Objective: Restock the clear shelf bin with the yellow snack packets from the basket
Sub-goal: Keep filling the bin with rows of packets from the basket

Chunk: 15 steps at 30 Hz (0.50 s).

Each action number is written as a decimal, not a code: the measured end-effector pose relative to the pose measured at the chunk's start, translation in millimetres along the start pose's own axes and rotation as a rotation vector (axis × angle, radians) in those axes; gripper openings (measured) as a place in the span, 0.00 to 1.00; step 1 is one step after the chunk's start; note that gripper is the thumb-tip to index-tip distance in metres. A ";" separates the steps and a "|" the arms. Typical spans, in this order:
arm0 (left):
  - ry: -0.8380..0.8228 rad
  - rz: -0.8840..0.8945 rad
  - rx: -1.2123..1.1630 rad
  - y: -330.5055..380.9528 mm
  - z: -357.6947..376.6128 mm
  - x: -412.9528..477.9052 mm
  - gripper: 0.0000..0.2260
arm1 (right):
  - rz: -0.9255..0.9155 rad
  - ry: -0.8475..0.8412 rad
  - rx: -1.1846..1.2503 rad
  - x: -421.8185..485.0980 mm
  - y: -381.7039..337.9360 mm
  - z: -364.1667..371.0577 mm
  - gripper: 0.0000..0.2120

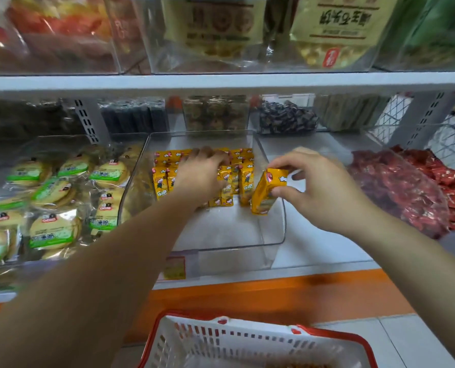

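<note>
A clear shelf bin (271,243) stands in the middle of the lower shelf. Several yellow snack packets (162,179) stand upright in rows at its back. My left hand (202,176) reaches into the bin and rests on top of those rows, fingers curled over them. My right hand (319,187) holds one yellow packet (266,191) tilted over the bin's right wall, pinched between thumb and fingers. The white basket (221,341) with a red rim sits below at the bottom edge; its contents are barely visible.
A bin of green-labelled round biscuits (53,195) is to the left. Red packets (417,192) are piled to the right. More bins of dark snacks (287,118) line the shelf's back. An upper shelf (221,82) hangs overhead. An orange shelf front (247,296) runs below.
</note>
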<state>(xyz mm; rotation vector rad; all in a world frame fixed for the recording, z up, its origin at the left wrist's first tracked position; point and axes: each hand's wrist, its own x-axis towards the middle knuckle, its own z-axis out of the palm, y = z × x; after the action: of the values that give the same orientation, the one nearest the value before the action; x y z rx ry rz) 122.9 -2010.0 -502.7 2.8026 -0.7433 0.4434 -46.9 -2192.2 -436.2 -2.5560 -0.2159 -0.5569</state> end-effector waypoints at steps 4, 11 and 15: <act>0.028 -0.083 -0.094 -14.7 4.3 0.7 0.21 | -0.032 -0.041 -0.066 47.4 -5.5 16.3 0.17; 0.039 -0.137 -0.201 -20.1 11.0 0.7 0.20 | -0.012 -0.225 -0.354 109.6 2.4 53.3 0.22; 0.074 -0.135 -0.212 -18.8 13.3 0.3 0.20 | -0.021 -0.272 -0.470 118.2 9.5 65.9 0.21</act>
<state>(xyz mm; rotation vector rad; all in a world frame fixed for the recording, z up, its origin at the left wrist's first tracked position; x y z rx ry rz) 135.8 -1997.7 -517.3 2.6030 -0.5467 0.4163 85.0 -2161.2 -441.7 -3.0906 -0.2279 -0.2869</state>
